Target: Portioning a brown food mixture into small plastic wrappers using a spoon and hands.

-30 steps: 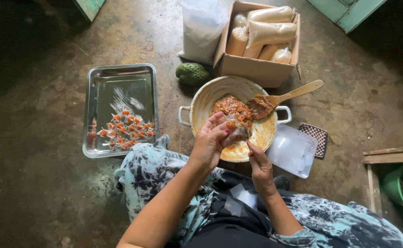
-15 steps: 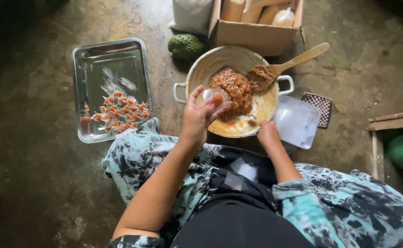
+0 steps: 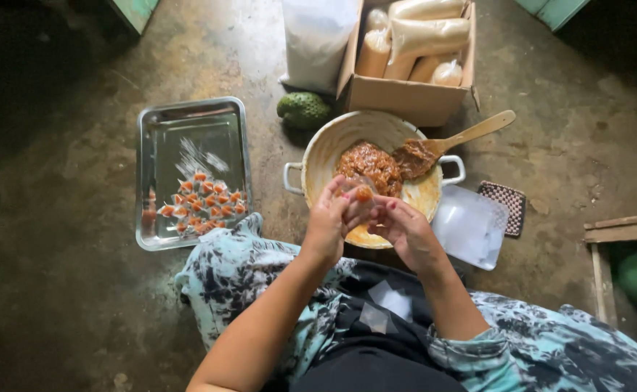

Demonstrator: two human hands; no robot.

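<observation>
My left hand [image 3: 331, 221] and my right hand [image 3: 406, 231] meet above the near rim of a cream two-handled pot [image 3: 326, 149]. Between their fingertips sits a small orange-brown lump in a clear wrapper [image 3: 362, 193]; both hands pinch it. Inside the pot lies a mound of reddish-brown paste [image 3: 368, 163], with a wooden spoon [image 3: 471, 134] resting in it, handle pointing right. To the left, a metal tray [image 3: 191, 127] holds several small wrapped orange pieces [image 3: 201, 203] at its near end.
A cardboard box [image 3: 406, 94] of filled plastic bags stands behind the pot, a white sack [image 3: 317, 40] and a green bumpy fruit [image 3: 304, 110] beside it. Clear wrappers [image 3: 469, 225] and a small chequered pad [image 3: 509, 199] lie right of the pot. Wooden planks [image 3: 623, 225] at far right.
The view has shifted down a little. My right hand has risen from the lap to join the left, and both now pinch the small wrapped lump over the pot's near rim.
</observation>
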